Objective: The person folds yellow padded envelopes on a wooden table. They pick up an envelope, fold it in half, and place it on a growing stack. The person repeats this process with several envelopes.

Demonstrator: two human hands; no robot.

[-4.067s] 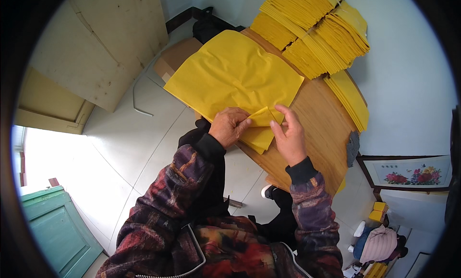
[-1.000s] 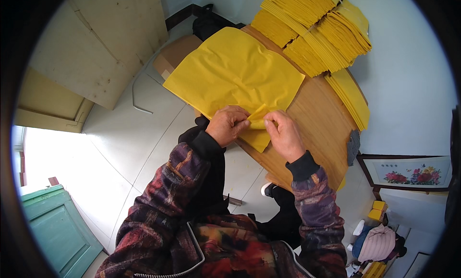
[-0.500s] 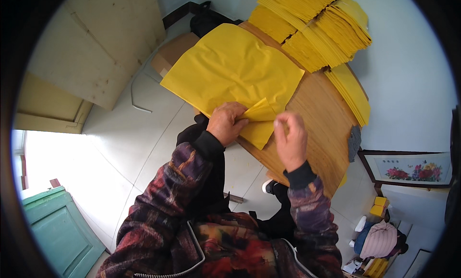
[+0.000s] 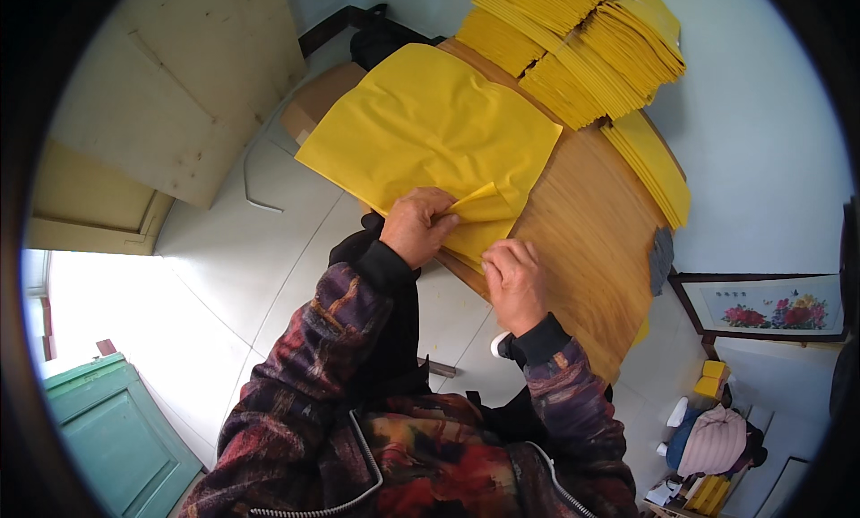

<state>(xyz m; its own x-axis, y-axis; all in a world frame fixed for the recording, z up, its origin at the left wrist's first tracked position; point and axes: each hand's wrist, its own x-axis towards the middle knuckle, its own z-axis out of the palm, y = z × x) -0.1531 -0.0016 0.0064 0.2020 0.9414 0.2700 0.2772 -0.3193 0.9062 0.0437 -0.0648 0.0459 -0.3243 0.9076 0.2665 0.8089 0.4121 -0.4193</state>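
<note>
A large, wrinkled yellow sheet [image 4: 430, 124], whether paper or cloth I cannot tell, lies over the near left part of the wooden table. My left hand [image 4: 418, 227] grips its near edge, thumb on top, where a folded-up flap [image 4: 479, 205] stands raised. Closed in a pinch, my right hand [image 4: 517, 285] is at the near right corner of the sheet and hides that corner. What its fingertips hold, if anything, does not show.
Thick bundles of yellow sheets [image 4: 573, 48] are heaped at the table's [image 4: 587, 222] far end, with a thinner stack [image 4: 647, 169] beside them. A grey cloth [image 4: 660, 260] hangs at the right edge. Another person [image 4: 717, 442] is at the lower right, near a framed picture [image 4: 770, 308].
My right hand has come down and left to the near corner of the sheet. The left hand keeps its grip, and the raised flap stays up.
</note>
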